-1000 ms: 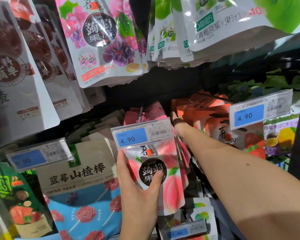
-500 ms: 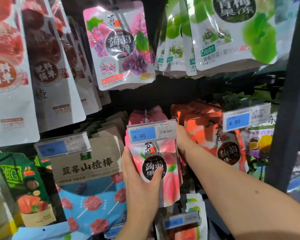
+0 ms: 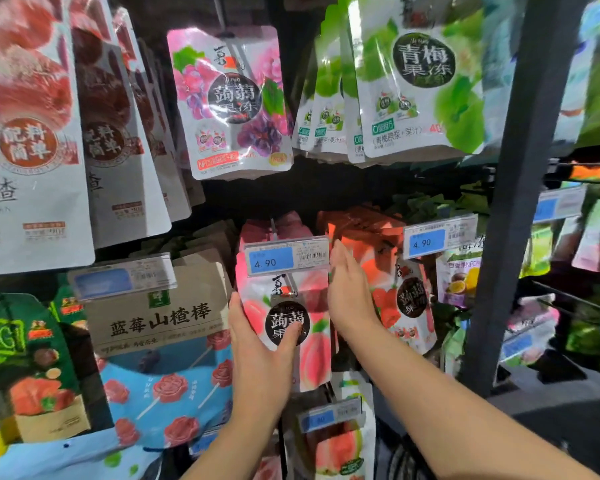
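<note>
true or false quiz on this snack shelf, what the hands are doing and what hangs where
1. The left hand holds the peach pouch, thumb on its front. True.
2. The right hand grips a green pouch in the top row. False: its fingers are straight, low down between the peach pouch and the strawberry pouch.
3. The price tag over the peach pouch reads 4.90. True.
4. The grape pouch hangs below the peach pouch. False: it hangs above it.
</note>
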